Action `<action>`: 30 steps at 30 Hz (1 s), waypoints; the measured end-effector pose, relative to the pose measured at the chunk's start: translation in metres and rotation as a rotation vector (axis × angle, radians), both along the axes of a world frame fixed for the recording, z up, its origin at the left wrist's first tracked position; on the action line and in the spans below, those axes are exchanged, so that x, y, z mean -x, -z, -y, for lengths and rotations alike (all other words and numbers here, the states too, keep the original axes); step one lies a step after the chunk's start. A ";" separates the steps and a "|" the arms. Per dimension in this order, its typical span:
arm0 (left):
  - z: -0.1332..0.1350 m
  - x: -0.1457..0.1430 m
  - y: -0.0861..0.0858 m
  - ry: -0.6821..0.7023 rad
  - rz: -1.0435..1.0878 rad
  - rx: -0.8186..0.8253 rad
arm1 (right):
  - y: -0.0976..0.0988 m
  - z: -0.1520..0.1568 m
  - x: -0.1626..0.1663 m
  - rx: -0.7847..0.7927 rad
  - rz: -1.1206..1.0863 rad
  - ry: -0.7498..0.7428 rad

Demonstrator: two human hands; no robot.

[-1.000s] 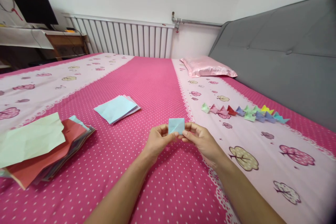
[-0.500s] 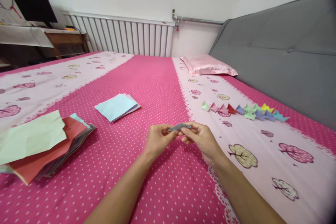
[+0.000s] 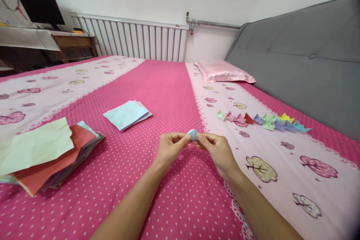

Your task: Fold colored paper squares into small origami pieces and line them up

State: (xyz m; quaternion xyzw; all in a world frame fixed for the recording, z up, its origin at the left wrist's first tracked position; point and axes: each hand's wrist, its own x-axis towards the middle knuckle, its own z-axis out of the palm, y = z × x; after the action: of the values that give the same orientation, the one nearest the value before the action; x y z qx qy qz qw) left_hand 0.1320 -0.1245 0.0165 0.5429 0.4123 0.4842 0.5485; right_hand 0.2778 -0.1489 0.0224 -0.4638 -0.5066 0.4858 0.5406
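Observation:
Both my hands meet above the pink dotted bedspread (image 3: 168, 90), pinching a small folded light-blue paper (image 3: 193, 134) between them. My left hand (image 3: 170, 148) grips its left side with thumb and fingers closed. My right hand (image 3: 216, 148) pinches the right side. Only a small tip of the paper shows above my fingers. A small stack of square papers (image 3: 127, 114), light blue on top, lies on the bed beyond my left hand.
A row of several small folded paper shapes (image 3: 264, 121) in mixed colours lies to the right. A pile of larger coloured sheets (image 3: 45, 152) sits at the left. A pink pillow (image 3: 223, 72), grey headboard (image 3: 303, 56) and white radiator (image 3: 135, 39) lie beyond.
The light-blue paper was held up as a flat square, then tipped edge-on, and now is pressed smaller between my fingers. My hands stayed nearly in place.

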 end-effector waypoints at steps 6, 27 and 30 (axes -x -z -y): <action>0.001 -0.001 0.001 -0.006 0.057 0.000 | 0.004 0.002 0.005 -0.071 0.060 0.116; 0.001 -0.005 0.004 0.027 0.043 -0.010 | 0.007 0.005 0.008 -0.365 0.598 0.209; 0.000 -0.006 0.005 0.025 0.093 0.023 | 0.006 0.004 0.010 -0.430 0.625 0.185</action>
State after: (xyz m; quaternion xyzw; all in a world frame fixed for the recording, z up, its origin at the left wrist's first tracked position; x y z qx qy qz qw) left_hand 0.1383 -0.1245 0.0116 0.5184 0.3851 0.4974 0.5793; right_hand 0.2681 -0.1533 0.0164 -0.5093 -0.6932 0.1527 0.4866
